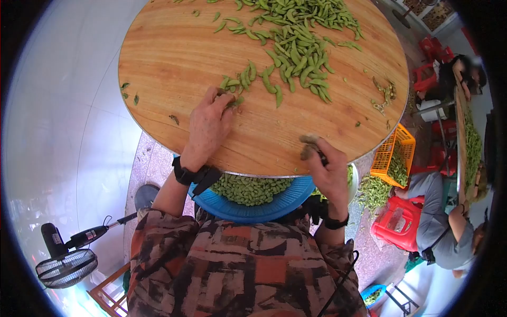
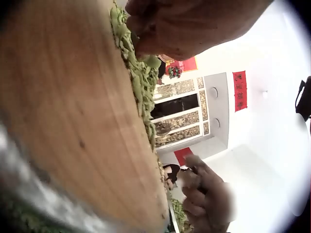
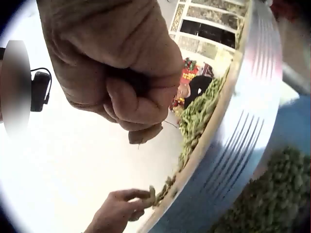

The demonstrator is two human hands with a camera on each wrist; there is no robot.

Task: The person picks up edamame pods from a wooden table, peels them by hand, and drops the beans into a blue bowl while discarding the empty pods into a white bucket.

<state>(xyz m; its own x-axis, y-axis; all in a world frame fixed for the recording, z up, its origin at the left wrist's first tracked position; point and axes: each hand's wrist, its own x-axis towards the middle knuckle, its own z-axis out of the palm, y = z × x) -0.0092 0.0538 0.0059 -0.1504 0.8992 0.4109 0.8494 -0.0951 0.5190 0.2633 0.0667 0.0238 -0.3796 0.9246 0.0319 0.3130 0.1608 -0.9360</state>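
Green pods lie heaped on the round wooden table, with a few beside the left hand. That hand has its fingers curled down at the small group; the right wrist view shows a green pod pinched at its fingertips. Over the table's near edge, the right hand has curled fingers around a small brownish piece, perhaps a husk; its far side is hidden. Below the edge, a blue basin holds many shelled green beans.
A pale bowl stands right of the basin. Farther right are an orange crate with pods, a red stool and seated people at another table. A fan stands at lower left. Scraps lie at the table's right.
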